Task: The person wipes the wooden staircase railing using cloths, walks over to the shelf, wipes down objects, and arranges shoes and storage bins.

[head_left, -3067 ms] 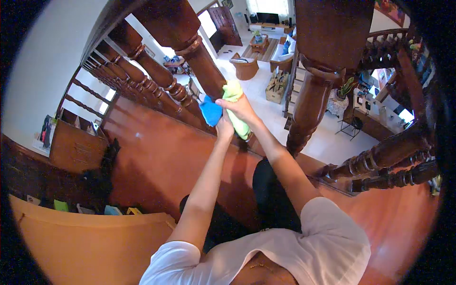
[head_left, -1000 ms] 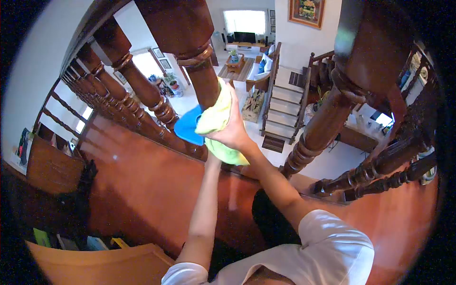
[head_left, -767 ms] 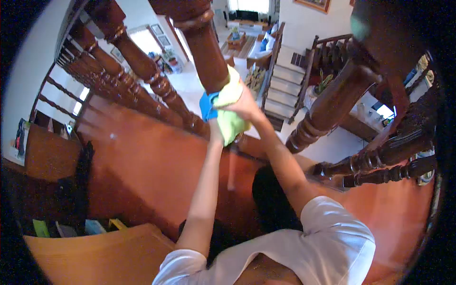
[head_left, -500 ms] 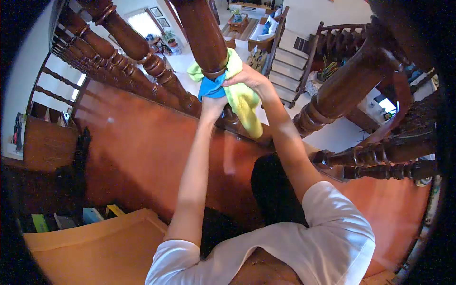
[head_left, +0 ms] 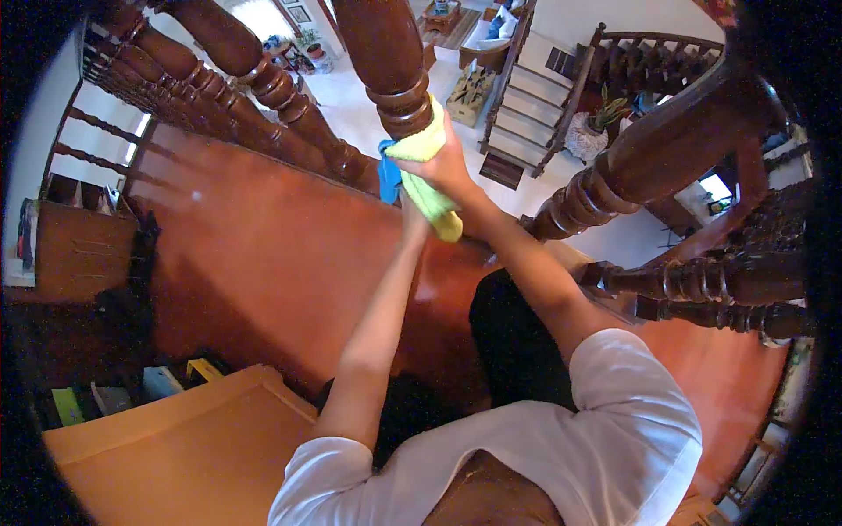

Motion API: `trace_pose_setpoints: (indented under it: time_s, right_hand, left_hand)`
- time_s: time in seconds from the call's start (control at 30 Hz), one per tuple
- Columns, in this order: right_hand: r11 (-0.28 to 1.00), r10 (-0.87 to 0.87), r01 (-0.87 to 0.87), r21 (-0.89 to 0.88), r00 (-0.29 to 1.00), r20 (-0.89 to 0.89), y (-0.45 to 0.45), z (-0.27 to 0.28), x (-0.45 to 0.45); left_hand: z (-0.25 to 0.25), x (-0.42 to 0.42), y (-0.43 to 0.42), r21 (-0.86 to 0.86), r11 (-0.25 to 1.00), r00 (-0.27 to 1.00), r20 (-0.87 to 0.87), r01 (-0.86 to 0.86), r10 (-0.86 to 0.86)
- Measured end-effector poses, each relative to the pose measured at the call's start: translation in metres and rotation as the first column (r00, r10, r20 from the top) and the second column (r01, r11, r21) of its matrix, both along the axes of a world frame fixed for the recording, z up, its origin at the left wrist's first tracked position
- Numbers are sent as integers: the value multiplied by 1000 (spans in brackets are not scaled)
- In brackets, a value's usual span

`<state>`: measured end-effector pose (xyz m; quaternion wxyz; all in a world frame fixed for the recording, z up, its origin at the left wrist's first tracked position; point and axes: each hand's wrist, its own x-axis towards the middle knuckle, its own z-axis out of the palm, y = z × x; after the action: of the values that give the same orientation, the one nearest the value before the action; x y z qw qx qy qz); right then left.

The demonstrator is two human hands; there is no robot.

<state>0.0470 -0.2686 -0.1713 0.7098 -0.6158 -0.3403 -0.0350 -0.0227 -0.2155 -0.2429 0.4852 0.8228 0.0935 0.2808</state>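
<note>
A dark, glossy turned-wood baluster (head_left: 379, 48) rises in front of me. My right hand (head_left: 447, 167) is closed on a yellow-green cloth (head_left: 424, 145), which wraps the baluster just below its ringed part. The cloth's loose end hangs down under that hand. At the baluster's left side shows a blue cloth (head_left: 388, 174). My left hand (head_left: 414, 209) is low beside it, largely hidden behind the yellow-green cloth. Its fingers do not show, but the blue cloth sits right at that hand.
More balusters (head_left: 285, 98) run off to the left, and a thick post (head_left: 640, 149) leans close on the right. Beyond the railing, a staircase (head_left: 531, 110) and a lower room show. An orange-brown wooden panel (head_left: 193, 447) is at lower left, over the reddish floor (head_left: 263, 254).
Both hands have shifted around the baluster, the left slipping lower and behind the cloth. Less of both cloths shows. The view has tilted slightly downward.
</note>
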Motion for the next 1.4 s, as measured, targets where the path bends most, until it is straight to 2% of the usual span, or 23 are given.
trace_pose_setpoints:
  time_s: [0.07, 0.13, 0.17, 0.2, 0.3, 0.33, 0.4, 0.43, 0.47, 0.5, 0.6, 0.67, 0.73, 0.8, 0.83, 0.93, 1.07, 1.2, 1.23, 1.27, 1.33, 1.37, 1.4]
  right_hand:
    - [996, 75, -73, 45, 995, -65, -4, -4, 8]
    - [937, 308, -345, -61, 893, -327, -19, 8, 23]
    - [938, 319, -347, -7, 871, -374, -25, 14, 18]
    - [930, 367, -338, 143, 848, -382, -26, 12, 16]
    - [756, 620, -256, 602, 575, -534, -24, 33, 17]
    - [752, 612, -277, 598, 630, -478, -26, 53, 12]
    - [918, 394, -358, 168, 869, -301, -21, 89, 4]
    - [960, 219, -193, 205, 969, -114, -6, 96, -2]
    - [961, 13, -31, 275, 998, 66, 8, 100, -6]
    - [983, -44, 25, 183, 994, 99, 10, 97, 1]
    - [996, 52, -55, 69, 997, 51, 4, 94, 13]
    - [944, 329, -330, 26, 929, -166, -13, 110, 16]
    - [889, 458, -436, 142, 861, -224, -14, 101, 32]
    - [891, 453, -444, 92, 866, -212, -15, 91, 33]
    - [890, 442, -455, 28, 845, -302, -20, 93, 25]
    - [942, 268, -316, -114, 912, -310, -17, 65, 18]
    - [1000, -24, 23, 10, 996, 85, 3, -8, 8]
    - [992, 21, -4, -124, 990, 138, 3, -41, 15]
    - [997, 69, -66, -33, 992, 110, 1, -46, 12]
    - [999, 7, 3, -43, 975, 222, -4, -39, 3]
    - [963, 269, -263, 64, 956, -120, -15, -97, 6]
    - [944, 201, -222, -242, 974, -108, -22, -103, 5]
    - [868, 259, -349, -354, 925, -276, -22, -127, 10]
  left_hand:
    - [-8, -10, -3, 34, 999, 999, -14, 32, -32]
    - [-7, -25, 1, -408, 901, 917, -284, 149, -281]
    - [-24, -26, 3, -329, 940, 990, -70, 89, -119]
    - [-18, -28, 6, -327, 941, 992, -62, 88, -114]
    - [0, -40, 16, -327, 944, 998, 63, 43, -23]
    - [0, -38, 21, -331, 943, 998, 63, 37, -17]
    - [-2, -34, 29, -273, 961, 992, 127, 43, -8]
    - [40, -38, 18, -157, 986, 985, 169, 55, -28]
    - [39, -38, 18, -156, 986, 986, 166, 50, -23]
    - [39, -36, 20, -95, 995, 988, 156, 31, -16]
    - [27, -28, 20, 8, 1000, 979, 206, -3, 1]
    - [-55, -15, 32, -250, 965, 994, 91, 78, -57]
    - [-196, 17, 50, -621, 764, 984, 99, 176, -146]
    - [-169, -3, 36, -541, 837, 990, -41, 89, -131]
    - [-163, -6, 32, -530, 845, 991, -62, 70, -121]
    - [-156, 2, 33, -577, 814, 995, -21, 71, -102]
    - [-149, 8, 36, -674, 726, 990, 91, 138, -104]
    - [-160, 15, 47, -764, 586, 961, 254, 269, -110]
    - [-168, 14, 49, -783, 535, 947, 297, 317, -125]
    - [-176, 17, 50, -794, 478, 925, 355, 376, -136]
    - [-152, 4, 36, -798, 415, 899, 408, 437, -162]
    - [-102, -14, 19, -665, 729, 980, 197, 165, -42]
    - [-75, -25, 9, -392, 911, 988, 28, -127, 149]
